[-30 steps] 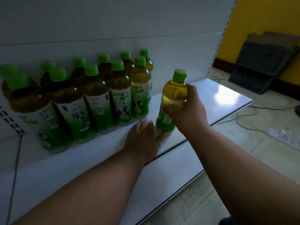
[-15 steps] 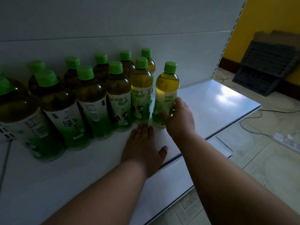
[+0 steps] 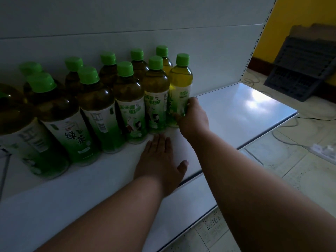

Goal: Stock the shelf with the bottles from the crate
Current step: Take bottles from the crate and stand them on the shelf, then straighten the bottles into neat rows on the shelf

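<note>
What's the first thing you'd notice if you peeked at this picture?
Two rows of green-capped tea bottles stand crowded against the back of a white shelf. At the right end, the right hand grips the newest bottle, whose tea looks brighter yellow than the rest. The left hand rests flat on the shelf just in front of the rows.

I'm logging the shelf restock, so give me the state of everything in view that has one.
Newest bottle: upright, capped, at the row's right end, gripped low.
Other bottles: upright, capped, two rows.
Right hand: gripping the newest bottle.
Left hand: flat on the shelf.
</note>
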A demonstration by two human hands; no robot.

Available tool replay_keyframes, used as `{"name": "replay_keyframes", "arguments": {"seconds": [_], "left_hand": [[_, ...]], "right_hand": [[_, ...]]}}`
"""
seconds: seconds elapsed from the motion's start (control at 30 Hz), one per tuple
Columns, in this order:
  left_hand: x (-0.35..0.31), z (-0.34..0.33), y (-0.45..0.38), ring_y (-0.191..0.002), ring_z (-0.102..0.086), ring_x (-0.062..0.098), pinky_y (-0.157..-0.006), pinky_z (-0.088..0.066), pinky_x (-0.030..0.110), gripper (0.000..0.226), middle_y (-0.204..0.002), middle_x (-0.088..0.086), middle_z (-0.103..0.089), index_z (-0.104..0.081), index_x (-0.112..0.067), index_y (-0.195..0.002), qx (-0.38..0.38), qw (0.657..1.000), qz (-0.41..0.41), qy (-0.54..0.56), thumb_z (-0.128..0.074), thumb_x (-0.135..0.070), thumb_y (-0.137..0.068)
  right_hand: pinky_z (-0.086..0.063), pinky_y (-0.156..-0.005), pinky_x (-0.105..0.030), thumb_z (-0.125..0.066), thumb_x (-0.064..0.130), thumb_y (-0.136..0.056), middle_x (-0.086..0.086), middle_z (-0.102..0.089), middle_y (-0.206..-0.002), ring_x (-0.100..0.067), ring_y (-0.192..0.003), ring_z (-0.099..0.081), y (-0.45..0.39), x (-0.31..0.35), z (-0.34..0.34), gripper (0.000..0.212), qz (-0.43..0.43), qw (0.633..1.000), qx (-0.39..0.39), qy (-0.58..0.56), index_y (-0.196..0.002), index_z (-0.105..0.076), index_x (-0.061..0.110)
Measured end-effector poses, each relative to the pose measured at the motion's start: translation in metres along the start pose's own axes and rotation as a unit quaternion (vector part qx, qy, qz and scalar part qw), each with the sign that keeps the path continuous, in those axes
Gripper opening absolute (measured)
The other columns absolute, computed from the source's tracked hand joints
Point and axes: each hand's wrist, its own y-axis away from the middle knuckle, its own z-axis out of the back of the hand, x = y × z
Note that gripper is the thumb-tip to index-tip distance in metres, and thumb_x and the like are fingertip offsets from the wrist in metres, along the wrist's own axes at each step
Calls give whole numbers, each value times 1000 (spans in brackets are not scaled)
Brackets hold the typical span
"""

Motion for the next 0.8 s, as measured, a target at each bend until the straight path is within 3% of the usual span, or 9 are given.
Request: {"name": "replay_keyframes", "arguments": {"seconds": [0.13, 0.4, 0.57, 0.8], "left_hand": [[1, 1, -1, -152, 12, 23, -122, 9, 36, 86, -165, 14, 12, 9, -7, -157, 13, 1000, 3, -2, -21, -62, -98], [7, 11, 12, -153, 0, 23, -124, -2, 38, 84, -167, 9, -4, -5, -10, -158, -9, 998, -11, 58, -35, -59, -97], [44, 30, 86, -153, 1, 19, -121, 0, 32, 78, -167, 0, 2, -5, -19, -159, -24, 998, -13, 54, -38, -57, -99], [137, 54, 193, -148, -16, 22, -119, -12, 31, 72, -164, 3, -16, -16, -20, -158, -82, 989, 119, 40, -39, -55, -99]], "right_hand": [[-44, -95, -37, -73, 32, -88, -9, -53, -135, -27, -124, -51, 19, -10, -2, 64, 10, 1000, 4, 16, -139, -40, 13], [-42, -101, -37, -66, 38, -92, -7, -49, -138, -25, -129, -46, 70, -15, 17, 62, 88, 986, 55, 128, -143, -38, 17], [-45, -103, -41, -64, 39, -93, -6, -50, -139, -26, -127, -49, 105, 7, 20, 60, 125, 980, 82, 130, -144, -39, 18], [-47, -96, -38, -64, 41, -92, -4, -51, -135, -27, -122, -51, 165, 85, -21, 53, 208, 961, 138, 118, -137, -47, 18]]}}
